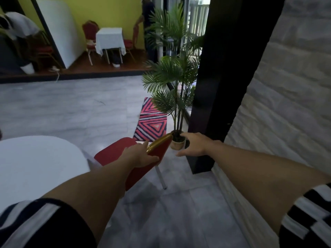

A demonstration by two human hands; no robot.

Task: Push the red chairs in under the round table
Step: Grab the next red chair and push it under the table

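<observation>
A red chair (114, 152) with a gold-edged backrest stands beside the round table (35, 163), which wears a white cloth at the lower left. Part of the seat reaches the table's edge. My left hand (141, 155) grips the top of the chair's backrest. My right hand (194, 144) hovers just right of the backrest, fingers spread and holding nothing. One white chair leg (161, 178) shows below the backrest; the other legs are hidden.
A potted palm (176, 86) stands right behind the chair, next to a black pillar (215, 86) and a stone wall. A patterned rug (151, 122) lies on the grey floor. A second small table with red chairs (90, 33) and people are far back.
</observation>
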